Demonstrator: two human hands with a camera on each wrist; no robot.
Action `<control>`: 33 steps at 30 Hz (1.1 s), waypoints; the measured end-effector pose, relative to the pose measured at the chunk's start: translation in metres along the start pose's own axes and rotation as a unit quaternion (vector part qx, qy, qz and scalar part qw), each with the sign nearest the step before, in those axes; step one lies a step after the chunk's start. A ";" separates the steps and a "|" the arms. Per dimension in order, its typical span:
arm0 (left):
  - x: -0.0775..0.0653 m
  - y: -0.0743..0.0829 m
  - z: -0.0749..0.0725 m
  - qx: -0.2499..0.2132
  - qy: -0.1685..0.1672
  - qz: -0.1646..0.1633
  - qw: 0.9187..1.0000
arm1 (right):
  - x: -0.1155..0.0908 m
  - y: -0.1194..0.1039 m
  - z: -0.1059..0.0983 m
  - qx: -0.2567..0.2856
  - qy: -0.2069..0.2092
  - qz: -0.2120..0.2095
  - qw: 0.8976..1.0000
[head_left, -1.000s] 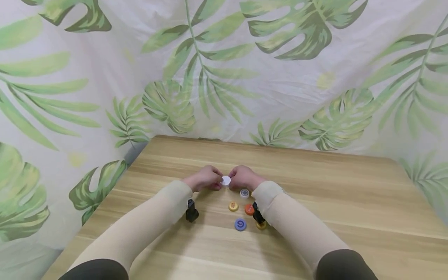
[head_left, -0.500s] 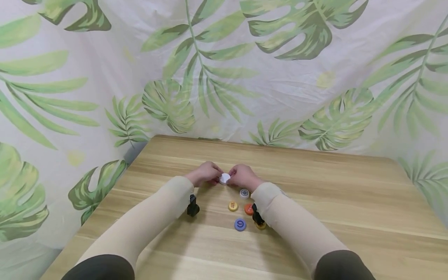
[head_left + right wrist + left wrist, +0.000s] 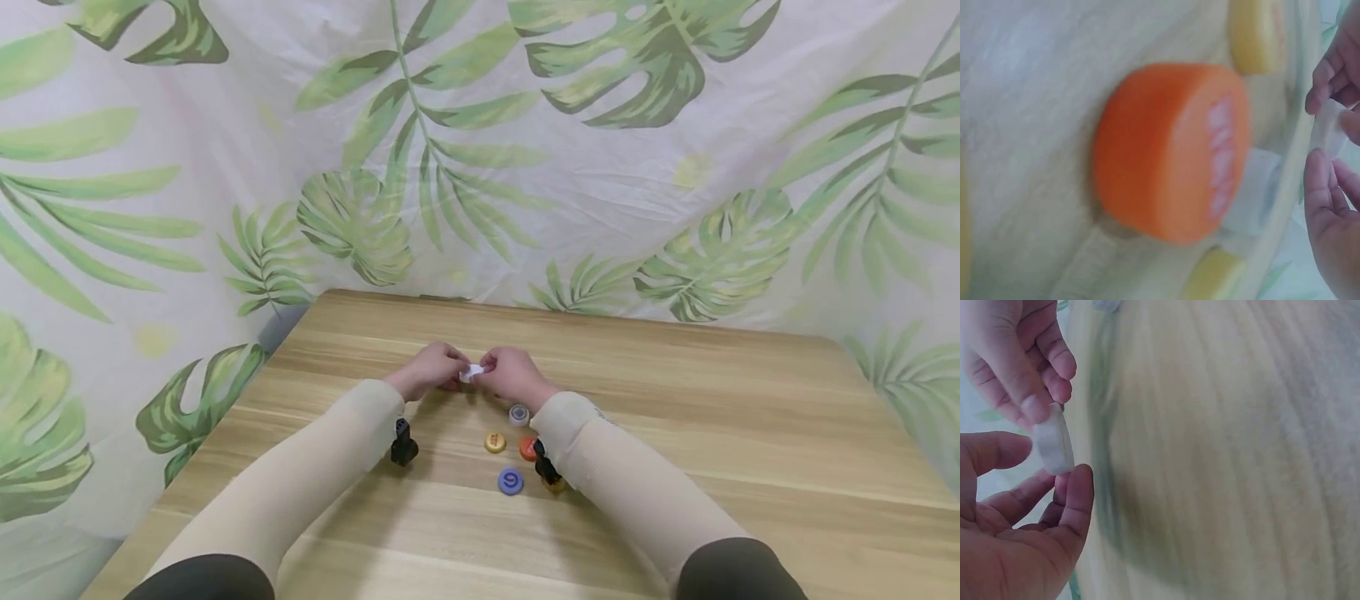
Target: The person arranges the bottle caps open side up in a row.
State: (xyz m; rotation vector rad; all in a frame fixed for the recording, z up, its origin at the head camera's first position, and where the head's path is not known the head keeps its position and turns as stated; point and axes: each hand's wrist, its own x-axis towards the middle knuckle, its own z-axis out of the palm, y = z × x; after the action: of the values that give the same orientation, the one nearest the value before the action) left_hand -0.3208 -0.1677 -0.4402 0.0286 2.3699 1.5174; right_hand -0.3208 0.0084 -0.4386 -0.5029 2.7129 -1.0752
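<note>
A white bottle cap (image 3: 471,374) with a ribbed side is held between the two hands, over the far middle of the table. The left hand (image 3: 437,366) holds its left side; in the left wrist view, that hand's fingertips (image 3: 1080,478) lie against the cap's lower end. From the other side, the right hand (image 3: 514,375) pinches the cap's edge between thumb and finger. The left wrist view shows the cap (image 3: 1054,444) tilted on edge, its ribbed rim visible. In the right wrist view, fingers partly cover the cap (image 3: 1327,128).
On the wooden table (image 3: 712,400), nearer the body, lie a white cap with a grey mark (image 3: 518,415), a yellow cap (image 3: 494,442), an orange cap (image 3: 528,448) and a blue cap (image 3: 511,481). Another yellow cap (image 3: 555,485) is partly hidden by the right wrist camera. Leaf-print cloth (image 3: 480,167) hangs behind.
Both hands have moved slightly away and to the left with the white bottle cap. Its round face showed upward earlier; now it is tilted and looks narrower. The caps on the table stay put.
</note>
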 end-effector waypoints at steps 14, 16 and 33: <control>-0.001 0.012 -0.002 -0.120 0.078 0.037 0.989 | 0.006 -0.020 -0.009 0.334 0.017 0.075 0.940; -0.001 0.012 0.002 -0.118 0.088 0.039 0.988 | 0.005 -0.023 -0.007 0.334 0.017 0.073 0.940; -0.003 0.028 -0.001 -0.337 0.072 -0.020 0.938 | 0.004 -0.031 -0.006 0.058 0.056 -0.043 0.996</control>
State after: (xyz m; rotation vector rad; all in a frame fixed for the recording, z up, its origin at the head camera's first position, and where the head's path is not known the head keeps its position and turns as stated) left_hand -0.3225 -0.1569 -0.4147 -0.2962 1.8028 2.2876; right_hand -0.3186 -0.0105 -0.4128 -0.5611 2.7256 -1.3120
